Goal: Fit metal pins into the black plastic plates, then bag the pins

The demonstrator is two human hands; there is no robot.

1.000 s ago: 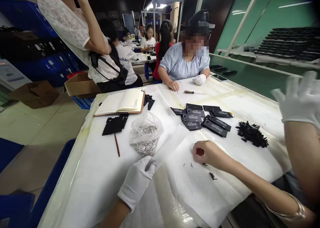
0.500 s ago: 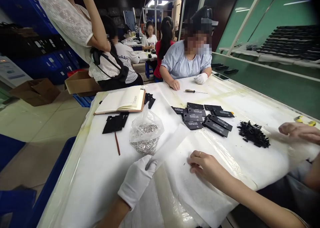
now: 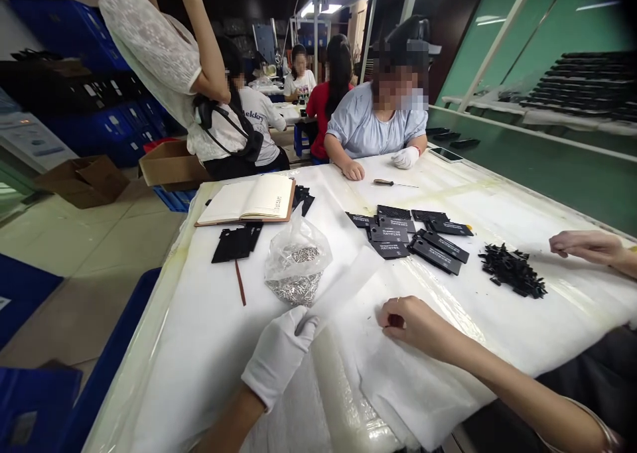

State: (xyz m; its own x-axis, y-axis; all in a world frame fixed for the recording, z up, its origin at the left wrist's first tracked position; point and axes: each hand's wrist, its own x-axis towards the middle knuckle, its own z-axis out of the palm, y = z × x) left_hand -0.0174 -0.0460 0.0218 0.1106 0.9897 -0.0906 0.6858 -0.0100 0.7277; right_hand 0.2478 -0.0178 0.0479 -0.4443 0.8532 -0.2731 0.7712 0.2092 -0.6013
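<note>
My left hand [image 3: 276, 357], in a white glove, is closed with the thumb pressed against the curled fingers. It rests just below a clear plastic bag [image 3: 298, 257] full of small silvery metal pieces. A loose fold of thin white sheet [image 3: 355, 280] runs up and right from beside its fingertips; whether the hand grips it is unclear. My right hand [image 3: 413, 323], bare with a ring, is curled on the white-covered table [image 3: 194, 347], thumb near the fingertips. Anything within its fingers is hidden. Flat black labelled parts [image 3: 391, 231] lie beyond it.
An open notebook [image 3: 249, 201] lies partly over black plates [image 3: 231, 244], with a brown strip [image 3: 240, 284] below. A heap of small black pieces [image 3: 512, 270] sits near another person's hand [image 3: 587, 247]. Across the table, a screwdriver [image 3: 391, 183] lies before a seated person [image 3: 373, 121].
The view has shifted slightly. My right hand's fingers have curled in more. The other person's hand at the right has come to rest on the table beyond the black heap.
</note>
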